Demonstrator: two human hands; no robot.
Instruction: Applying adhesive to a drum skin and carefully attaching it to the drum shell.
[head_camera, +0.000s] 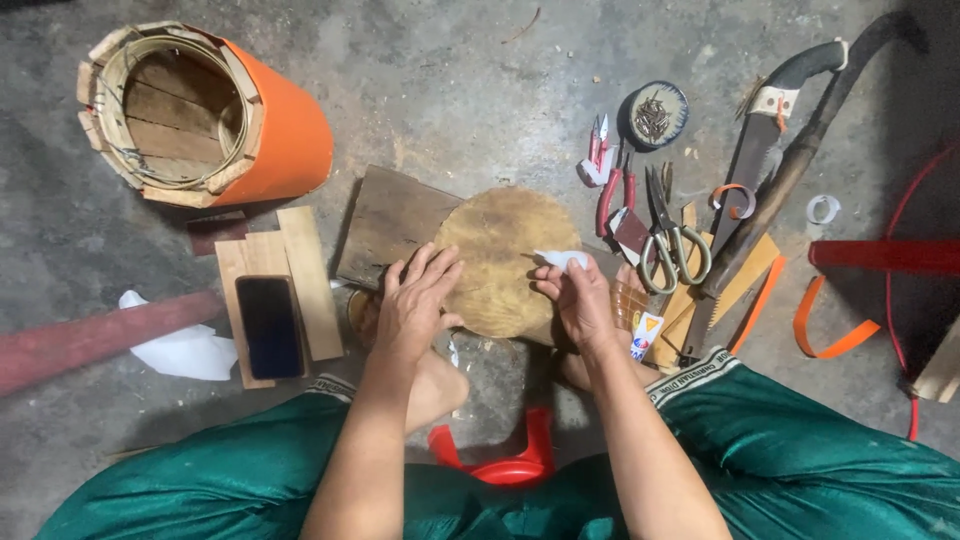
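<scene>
Pressing down with spread fingers, the left hand (418, 300) is lying flat on the near-left edge of a round wooden disc (505, 262), apparently pinning it so it is not sliding on the concrete floor (450, 90). The disc is sitting at the centre of the view, partly overlapping a dark board (385, 222) at its 9 o'clock, which is likely giving it a level bed. The right hand (582, 303) is curled at the disc's 4 o'clock edge, its fingers closed around a small white tube (562, 259) with the tip pointing left toward the wood, held low as if for close control. At 10 o'clock an orange drum (200, 115) lined with wooden slats is lying on its side, mouth facing the camera. A phone (270, 326) is resting on pale planks (300, 270) at 8 o'clock, off the dusty floor. Tools are crowding the 2 to 3 o'clock side within the right hand's reach: scissors (672, 245), red pliers (612, 190), a dish of nails (657, 114) and a saw (760, 150). A red stool (495, 462) is showing between the knees at 6 o'clock.
</scene>
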